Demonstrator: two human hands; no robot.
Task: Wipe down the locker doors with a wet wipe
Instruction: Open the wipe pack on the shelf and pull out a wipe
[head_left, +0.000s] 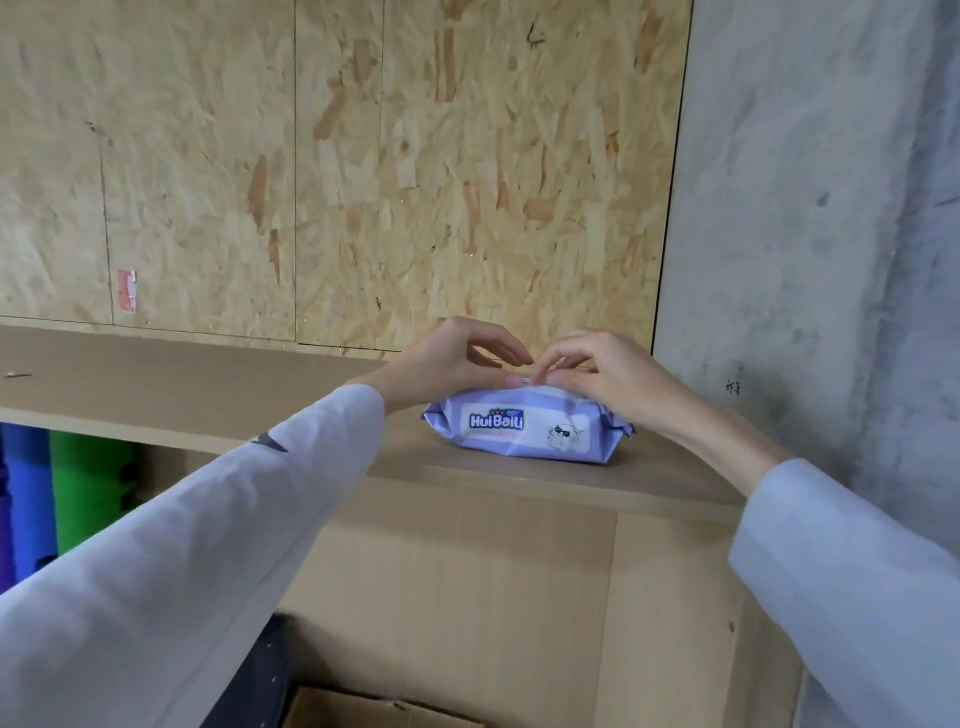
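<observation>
A purple and white pack of wet wipes (524, 428) lies on top of a light wooden locker unit (467, 478). Both my hands sit on the pack's upper side. My left hand (447, 364) has its fingers curled, with the fingertips pressed on the pack's top. My right hand (597, 371) meets it from the right, its thumb and fingers pinching at the top of the pack. What lies between the fingertips is hidden. A closed locker door (457, 597) faces me below the pack.
A chipboard wall (363, 156) rises behind the ledge, and a grey concrete wall (831, 234) stands to the right. Blue and green items (62, 499) fill an open compartment at the left. A cardboard box (374, 712) shows at the bottom edge.
</observation>
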